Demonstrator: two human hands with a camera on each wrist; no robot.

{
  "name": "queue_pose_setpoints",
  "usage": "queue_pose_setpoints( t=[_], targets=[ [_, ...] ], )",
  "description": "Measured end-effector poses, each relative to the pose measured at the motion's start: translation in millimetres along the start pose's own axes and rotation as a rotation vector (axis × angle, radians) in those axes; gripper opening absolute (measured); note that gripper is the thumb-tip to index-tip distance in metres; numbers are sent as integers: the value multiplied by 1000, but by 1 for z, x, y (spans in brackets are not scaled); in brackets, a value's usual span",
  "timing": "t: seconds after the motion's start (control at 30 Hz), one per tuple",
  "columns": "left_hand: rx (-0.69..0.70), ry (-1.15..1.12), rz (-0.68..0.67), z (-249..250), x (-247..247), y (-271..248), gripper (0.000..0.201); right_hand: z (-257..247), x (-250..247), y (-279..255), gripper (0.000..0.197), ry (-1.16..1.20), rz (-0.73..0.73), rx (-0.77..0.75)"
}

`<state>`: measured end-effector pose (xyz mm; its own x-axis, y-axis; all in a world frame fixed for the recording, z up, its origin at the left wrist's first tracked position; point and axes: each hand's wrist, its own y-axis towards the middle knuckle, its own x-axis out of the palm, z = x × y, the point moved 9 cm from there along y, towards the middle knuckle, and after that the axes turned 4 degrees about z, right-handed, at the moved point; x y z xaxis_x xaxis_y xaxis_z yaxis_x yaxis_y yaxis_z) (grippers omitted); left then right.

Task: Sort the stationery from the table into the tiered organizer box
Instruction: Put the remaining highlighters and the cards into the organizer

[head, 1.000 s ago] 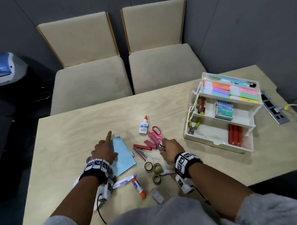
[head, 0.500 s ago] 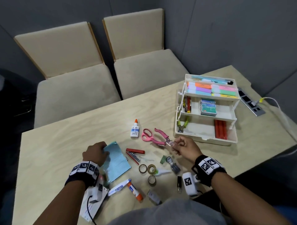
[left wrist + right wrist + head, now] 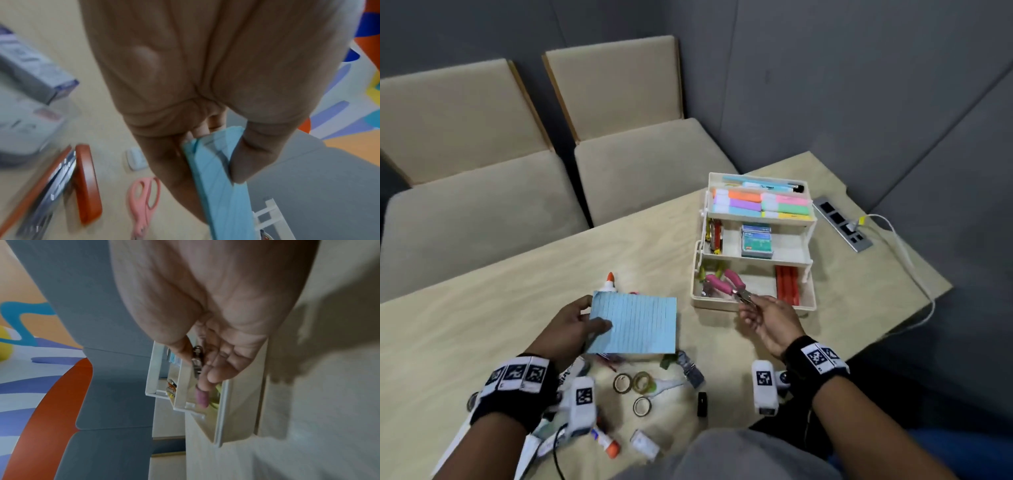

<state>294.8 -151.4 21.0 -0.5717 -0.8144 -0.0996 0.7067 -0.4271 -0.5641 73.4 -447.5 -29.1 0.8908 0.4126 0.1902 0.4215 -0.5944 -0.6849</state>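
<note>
Fingers [image 3: 748, 310] of right hand [image 3: 770, 322] pinch pink-handled pliers [image 3: 726, 286] by the metal tip over organizer box [image 3: 753, 303] bottom tier. Left hand [image 3: 568, 330] grips blue notepad [image 3: 635, 323] above counter [image 3: 517, 291].

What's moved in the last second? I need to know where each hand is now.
The right hand has carried the pink-handled pliers from the table into the bottom tier of the organizer box, still pinching the metal tip. The left hand has lifted the blue notepad off the table. The glue bottle, tape rolls and the box's upper tiers are unchanged.
</note>
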Motion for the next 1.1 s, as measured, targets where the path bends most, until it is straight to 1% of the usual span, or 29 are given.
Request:
queue_pose_setpoints(
  t=[0.07, 0.1, 0.27, 0.33, 0.4, 0.5, 0.6, 0.67, 0.7, 0.73, 0.77, 0.8, 0.87, 0.9, 0.93, 0.97, 1.03, 1.1],
  targets=[
    [-26, -81, 22, -2, 16, 2, 36, 1, 10, 9, 20, -20, -10, 50],
    [-35, -97, 27, -2, 25, 1, 36, -1, 16, 13, 18, -28, -14, 74],
    [-91, -122, 62, -14, 49, -8, 35, 0, 59, 37, 19, -22, -19, 167],
    [-106, -119, 92, -21, 51, -11, 36, 3, 74, 42, 19, -107, -63, 213],
    [-116, -96, 123, -27, 51, -15, 38, 8, 80, 49, 21, -250, -73, 230],
    [-128, -74, 156, -35, 48, -20, 41, 6, 82, 62, 22, -568, -74, 193],
    [-130, -90, 177, -42, 46, -23, 42, -13, 88, 66, 22, -845, -97, 80],
    [-122, -100, 200, -42, 48, -24, 45, -26, 90, 66, 29, -1007, -105, 31],
    [-113, -103, 207, -40, 50, -25, 47, -28, 90, 69, 33, -1067, -112, 27],
    [-101, -106, 209, -38, 54, -26, 47, -30, 92, 71, 32, -1068, -137, -6],
    [-89, -110, 206, -35, 56, -26, 47, -30, 97, 75, 29, -1148, -204, -53],
    [-80, -112, 195, -32, 60, -26, 47, -33, 97, 75, 27, -1170, -235, -79],
    [-73, -121, 159, -25, 68, -23, 49, -43, 93, 69, 27, -1128, -225, -209],
    [-77, -147, 133, -21, 73, -21, 51, -47, 89, 62, 25, -1043, -226, -259],
    [-85, -194, 104, -17, 81, -17, 53, -49, 83, 52, 21, -939, -261, -270],
    [-91, -253, 73, -12, 89, -14, 53, -46, 79, 42, 22, -842, -323, -238],
    [-94, -364, 19, 0, 109, -5, 54, -36, 64, 25, 32, -733, -427, -82],
    [-111, -371, -10, 5, 134, 8, 53, -34, 44, 21, 33, -610, -442, 19]
  ],
)
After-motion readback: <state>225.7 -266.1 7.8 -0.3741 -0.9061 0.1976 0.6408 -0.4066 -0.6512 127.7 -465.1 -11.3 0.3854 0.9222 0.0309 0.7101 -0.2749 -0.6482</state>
